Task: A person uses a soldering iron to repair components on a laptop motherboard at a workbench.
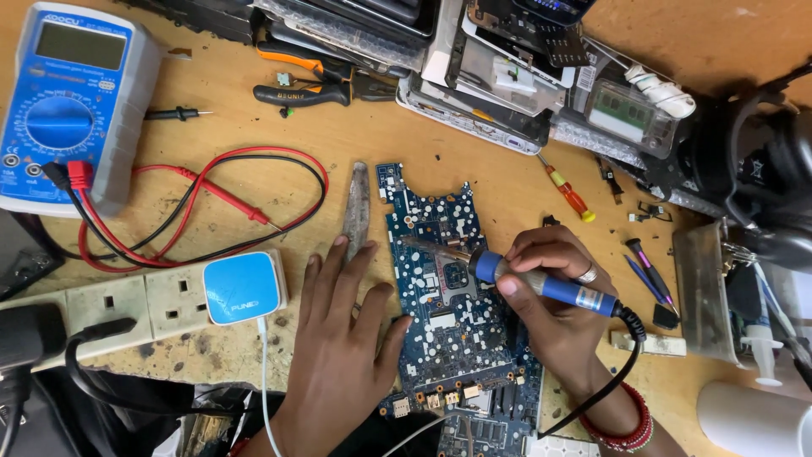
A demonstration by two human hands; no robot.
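A blue circuit board [452, 330] lies on the wooden bench [474, 169] in the middle of the head view. My left hand [342, 338] rests flat on the bench, fingers spread, its thumb touching the board's left edge. My right hand [558, 300] grips a blue-handled soldering iron [541, 286] like a pen. The iron's metal tip [423, 245] points left and lies on the upper part of the board. Its black cord runs down past my right wrist, which wears red bangles.
A blue multimeter [72, 101] with red and black leads [211, 199] sits at the upper left. A power strip [152, 305] with a blue plug adapter lies left of my hand. Pliers [313, 80], a screwdriver [568, 193] and stacked device parts [499, 68] crowd the far side.
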